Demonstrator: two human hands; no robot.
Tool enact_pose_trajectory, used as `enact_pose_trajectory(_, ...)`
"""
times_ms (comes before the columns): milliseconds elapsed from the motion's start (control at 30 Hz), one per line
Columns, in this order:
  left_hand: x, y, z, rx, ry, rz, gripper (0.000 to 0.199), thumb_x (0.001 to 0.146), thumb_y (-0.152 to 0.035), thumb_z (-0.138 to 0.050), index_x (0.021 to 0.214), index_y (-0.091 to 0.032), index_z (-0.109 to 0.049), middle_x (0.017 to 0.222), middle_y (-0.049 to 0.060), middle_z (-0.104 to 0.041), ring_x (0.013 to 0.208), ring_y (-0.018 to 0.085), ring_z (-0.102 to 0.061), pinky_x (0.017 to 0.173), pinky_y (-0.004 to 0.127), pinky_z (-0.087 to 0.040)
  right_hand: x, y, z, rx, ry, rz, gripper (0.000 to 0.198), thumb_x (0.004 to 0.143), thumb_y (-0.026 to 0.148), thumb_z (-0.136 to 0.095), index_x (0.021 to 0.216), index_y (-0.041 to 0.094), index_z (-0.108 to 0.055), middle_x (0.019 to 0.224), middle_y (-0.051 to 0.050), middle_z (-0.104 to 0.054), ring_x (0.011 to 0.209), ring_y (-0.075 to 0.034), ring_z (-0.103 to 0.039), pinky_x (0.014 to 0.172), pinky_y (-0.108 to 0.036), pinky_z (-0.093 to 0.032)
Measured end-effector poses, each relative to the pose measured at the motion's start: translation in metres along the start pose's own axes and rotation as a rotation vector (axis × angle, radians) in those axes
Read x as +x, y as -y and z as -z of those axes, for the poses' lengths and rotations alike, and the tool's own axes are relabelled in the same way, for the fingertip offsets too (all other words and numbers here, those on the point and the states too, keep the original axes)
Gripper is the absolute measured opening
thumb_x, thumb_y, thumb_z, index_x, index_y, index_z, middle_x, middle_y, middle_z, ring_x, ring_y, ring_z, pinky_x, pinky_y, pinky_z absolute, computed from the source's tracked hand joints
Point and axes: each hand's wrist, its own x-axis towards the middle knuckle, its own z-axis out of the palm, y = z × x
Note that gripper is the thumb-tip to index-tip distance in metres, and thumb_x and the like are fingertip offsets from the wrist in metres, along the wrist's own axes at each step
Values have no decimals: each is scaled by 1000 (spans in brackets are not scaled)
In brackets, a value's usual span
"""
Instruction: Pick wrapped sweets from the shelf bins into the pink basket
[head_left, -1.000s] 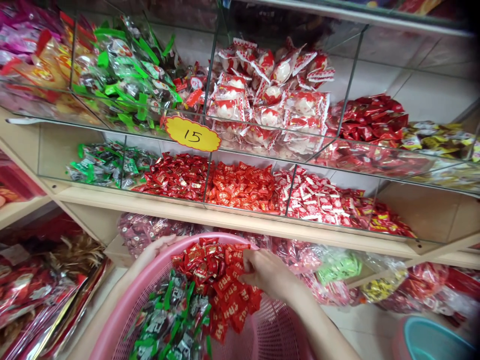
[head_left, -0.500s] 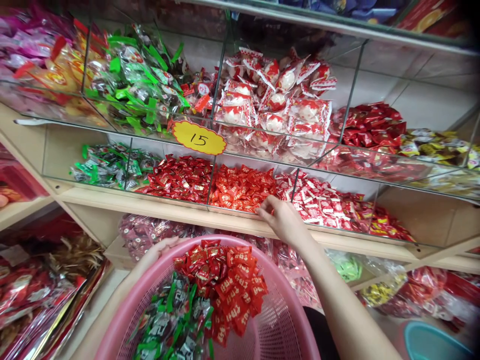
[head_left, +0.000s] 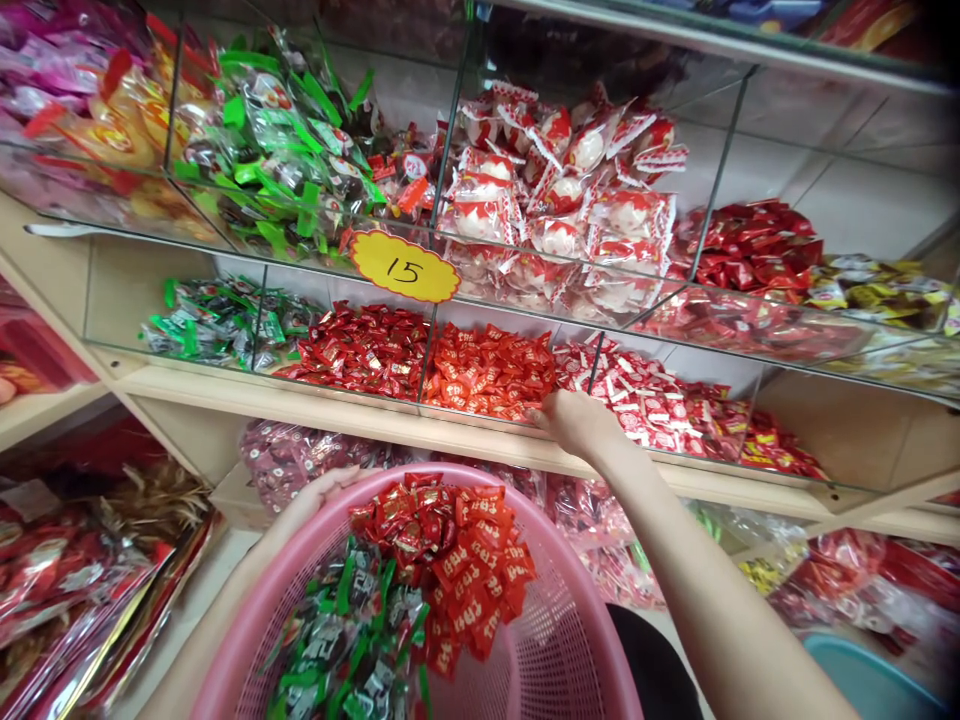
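My left hand [head_left: 328, 488] grips the far rim of a pink plastic basket [head_left: 616, 640]. Inside the basket lie green-and-clear wrapped candies [head_left: 341, 640], dark red candies [head_left: 405, 525] and orange-red candy packets [head_left: 480, 575]. At the front edge of a lower shelf compartment is my right hand [head_left: 577, 425], its fingers curled in, close to a pile of orange-red candies [head_left: 487, 368]. Its fingertips are mostly hidden, and anything between them cannot be made out. To its right, pink-and-white wrapped candies [head_left: 649, 405] fill the neighbouring compartment; dark red candies [head_left: 367, 350] lie to the left.
Clear dividers and front panels edge the shelf compartments. A yellow tag [head_left: 405, 267] marked 15 hangs above the lower row. Red-and-white wrapped candies [head_left: 559, 235] sit higher up. Bagged candies [head_left: 300, 465] lie below the wooden shelf edge [head_left: 337, 420]. A blue tub [head_left: 870, 680] stands at lower right.
My right hand has moved slightly right, and its fingers have curled in farther at the compartment's front. My left hand still holds the basket. The view has shifted a little.
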Motion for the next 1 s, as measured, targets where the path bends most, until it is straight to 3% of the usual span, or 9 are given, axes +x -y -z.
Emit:
enact_pose_trajectory(167, -3, -1, 0, -17, -14, 21, 41, 88, -45, -48, 107, -11, -58, 93, 6, -63, 78, 15, -62, 71, 31, -53, 10, -1, 11, 19, 101, 25, 42, 80, 55, -55, 79, 14, -68, 69, -14, -67, 78, -24, -64, 64, -30, -42)
enact_pose_trajectory(300, -3, 0, -2, -35, -23, 12, 41, 87, -46, -48, 106, -11, -59, 96, 6, -63, 81, 16, -62, 73, 32, -52, 11, -9, 11, 146, 185, 87, 44, 82, 56, -50, 70, 17, -66, 43, -4, -56, 57, -19, -61, 60, -28, -41)
enact_pose_trajectory(533, 0, 0, -2, -27, -34, 0, 36, 87, -41, -50, 108, -12, -58, 101, 7, -61, 87, 17, -60, 76, 33, -52, 6, -29, -4, 500, 102, 184, 35, 78, 51, -57, 71, 17, -63, 68, 0, -65, 39, -10, -53, 56, -26, -42)
enact_pose_trajectory(667, 1, 0, -3, -7, -22, -17, 37, 87, -41, -50, 108, -11, -59, 101, 8, -63, 87, 17, -62, 77, 35, -53, -8, -23, -7, 612, -75, 150, 31, 80, 46, -55, 72, 17, -62, 53, 2, -59, 38, -11, -52, 56, -26, -41)
enact_pose_trajectory(767, 2, 1, -3, 8, -5, -39, 33, 87, -32, -52, 107, -8, -62, 98, 10, -68, 89, 21, -65, 80, 34, -53, -25, -14, -14, 847, -182, 157, 35, 81, 51, -52, 69, 18, -58, 45, 4, -52, 36, -11, -48, 49, -25, -38)
enact_pose_trajectory(867, 4, 2, -3, 16, 6, -64, 28, 83, -20, -52, 103, -5, -65, 97, 12, -70, 89, 22, -66, 81, 27, -53, -41, -6, -29, 1067, -80, 201, 39, 82, 56, -49, 67, 20, -54, 40, 5, -47, 35, -10, -44, 43, -23, -33)
enact_pose_trajectory(1000, 6, 1, -2, 35, 37, -46, 32, 83, -20, -49, 106, -4, -64, 95, 14, -70, 77, 19, -68, 74, 23, -53, -53, 0, -59, 1162, 60, 236, 40, 82, 57, -50, 72, 19, -56, 42, 6, -47, 38, -8, -42, 44, -21, -32)
